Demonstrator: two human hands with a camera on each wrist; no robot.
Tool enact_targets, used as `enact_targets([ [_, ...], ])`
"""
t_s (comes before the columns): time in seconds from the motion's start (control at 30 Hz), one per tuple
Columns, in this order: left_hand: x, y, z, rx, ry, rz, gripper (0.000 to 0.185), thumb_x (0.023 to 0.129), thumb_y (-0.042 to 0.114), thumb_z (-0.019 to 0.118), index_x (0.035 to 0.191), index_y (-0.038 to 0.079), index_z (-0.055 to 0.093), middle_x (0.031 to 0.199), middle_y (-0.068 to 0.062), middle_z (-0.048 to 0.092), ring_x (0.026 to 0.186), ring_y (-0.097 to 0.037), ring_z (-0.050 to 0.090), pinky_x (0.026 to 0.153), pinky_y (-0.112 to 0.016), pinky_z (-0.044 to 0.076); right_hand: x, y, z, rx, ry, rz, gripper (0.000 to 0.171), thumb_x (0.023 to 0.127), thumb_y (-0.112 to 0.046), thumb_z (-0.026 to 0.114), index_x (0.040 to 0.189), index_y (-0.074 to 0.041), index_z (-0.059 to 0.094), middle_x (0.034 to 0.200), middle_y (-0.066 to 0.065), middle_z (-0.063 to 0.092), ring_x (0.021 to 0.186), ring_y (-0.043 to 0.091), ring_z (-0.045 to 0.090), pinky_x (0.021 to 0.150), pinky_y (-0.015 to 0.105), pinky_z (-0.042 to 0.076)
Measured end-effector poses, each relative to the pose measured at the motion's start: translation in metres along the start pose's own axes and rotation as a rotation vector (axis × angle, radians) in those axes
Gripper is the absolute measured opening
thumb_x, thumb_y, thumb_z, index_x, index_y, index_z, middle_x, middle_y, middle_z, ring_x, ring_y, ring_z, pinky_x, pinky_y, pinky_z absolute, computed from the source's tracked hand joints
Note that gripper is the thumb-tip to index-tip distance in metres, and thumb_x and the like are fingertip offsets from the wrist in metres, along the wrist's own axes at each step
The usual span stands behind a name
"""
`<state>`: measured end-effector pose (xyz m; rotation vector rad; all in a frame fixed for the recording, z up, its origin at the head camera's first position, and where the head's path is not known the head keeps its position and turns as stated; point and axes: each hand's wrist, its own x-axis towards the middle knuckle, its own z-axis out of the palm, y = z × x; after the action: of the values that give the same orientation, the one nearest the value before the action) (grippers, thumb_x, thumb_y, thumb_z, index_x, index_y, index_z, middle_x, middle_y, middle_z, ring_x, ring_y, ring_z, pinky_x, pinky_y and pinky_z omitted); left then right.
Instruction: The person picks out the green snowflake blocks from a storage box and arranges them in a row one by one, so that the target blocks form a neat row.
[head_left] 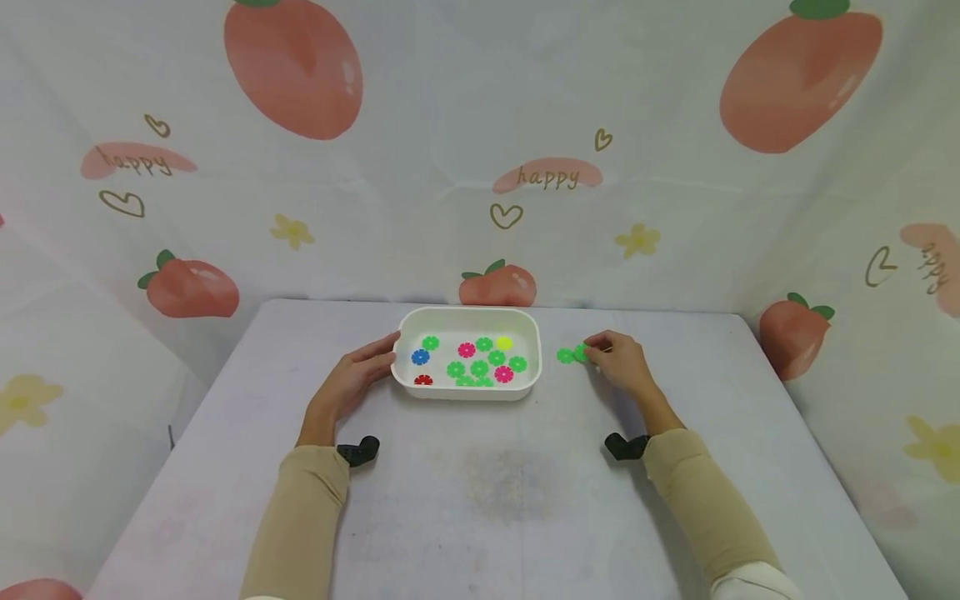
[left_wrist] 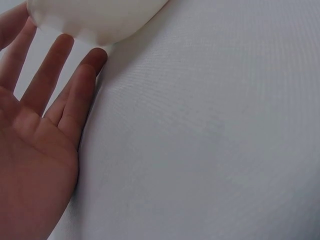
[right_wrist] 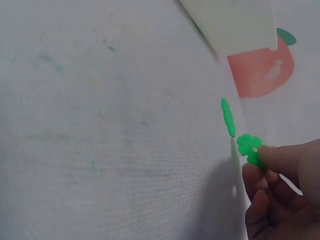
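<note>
Head view: a white tray (head_left: pixel 467 393) is set on the table (head_left: pixel 480 533), and its left end is touched by the left hand (head_left: pixel 351 382), whose fingers are held spread and mostly straight rather than clamped. To the right of the tray, a green disc (head_left: pixel 581 353) is pinched between the thumb and fingers of the right hand (head_left: pixel 621 364). Just beside it, on the side nearer the tray, a second disc (head_left: pixel 565 356), also green, is seen; whether the two are touching cannot be told. From the right wrist, this second disc is shown nearly edge-on. Inside the tray, a blue disc (head_left: pixel 421 357) and a red disc (head_left: pixel 423 381) are found toward the left end, a yellow disc (head_left: pixel 504 343) toward the far right corner, two pink discs (head_left: pixel 467 350), and several green discs (head_left: pixel 478 368), mostly from the middle rightward. Behind the tray, a white cloth (head_left: pixel 420 192) printed with fruit, hearts and flowers is hung.
</note>
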<state>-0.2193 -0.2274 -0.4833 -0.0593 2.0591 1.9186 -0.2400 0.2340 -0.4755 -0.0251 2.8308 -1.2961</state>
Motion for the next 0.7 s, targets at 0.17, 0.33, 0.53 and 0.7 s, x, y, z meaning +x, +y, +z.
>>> enact_targets([
  [0.17, 0.000, 0.000, -0.001, -0.010, 0.000, 0.000, 0.052, 0.091, 0.035, 0.063, 0.140, 0.033, 0.048, 0.154, 0.008, 0.035, 0.141, -0.014, 0.036, 0.116, -0.033, 0.034, 0.001, -0.001, 0.001, -0.056, -0.012, 0.016, 0.020, 0.091, -0.019, 0.063, 0.106, -0.005, 0.067, 0.098, 0.013, 0.070, 0.080, 0.019, 0.063, 0.063, 0.025, 0.051],
  [0.33, -0.003, 0.003, 0.000, -0.022, -0.002, -0.003, 0.050, 0.093, 0.030, 0.061, 0.141, 0.030, 0.047, 0.154, 0.008, 0.035, 0.141, -0.014, 0.036, 0.118, -0.036, 0.032, 0.004, -0.003, 0.002, -0.177, -0.004, -0.017, 0.018, 0.089, -0.018, 0.065, 0.101, -0.005, 0.069, 0.099, 0.013, 0.069, 0.089, 0.026, 0.061, 0.075, 0.034, 0.050],
  [0.53, -0.009, 0.013, 0.004, -0.016, -0.020, -0.002, 0.051, 0.094, 0.027, 0.060, 0.143, 0.027, 0.045, 0.156, 0.005, 0.034, 0.141, -0.016, 0.036, 0.116, -0.033, 0.034, 0.003, -0.006, 0.001, -0.270, 0.018, -0.072, 0.024, 0.091, -0.020, 0.062, 0.107, -0.002, 0.067, 0.104, 0.017, 0.063, 0.097, 0.032, 0.059, 0.082, 0.044, 0.049],
  [0.7, -0.014, 0.019, 0.005, -0.037, -0.038, -0.015, 0.052, 0.095, 0.021, 0.058, 0.145, 0.023, 0.043, 0.156, 0.005, 0.033, 0.142, -0.015, 0.035, 0.117, -0.034, 0.033, 0.004, -0.013, -0.001, -0.367, 0.047, -0.113, 0.037, 0.095, -0.028, 0.056, 0.121, -0.002, 0.059, 0.117, 0.022, 0.055, 0.106, 0.040, 0.053, 0.086, 0.050, 0.048],
])
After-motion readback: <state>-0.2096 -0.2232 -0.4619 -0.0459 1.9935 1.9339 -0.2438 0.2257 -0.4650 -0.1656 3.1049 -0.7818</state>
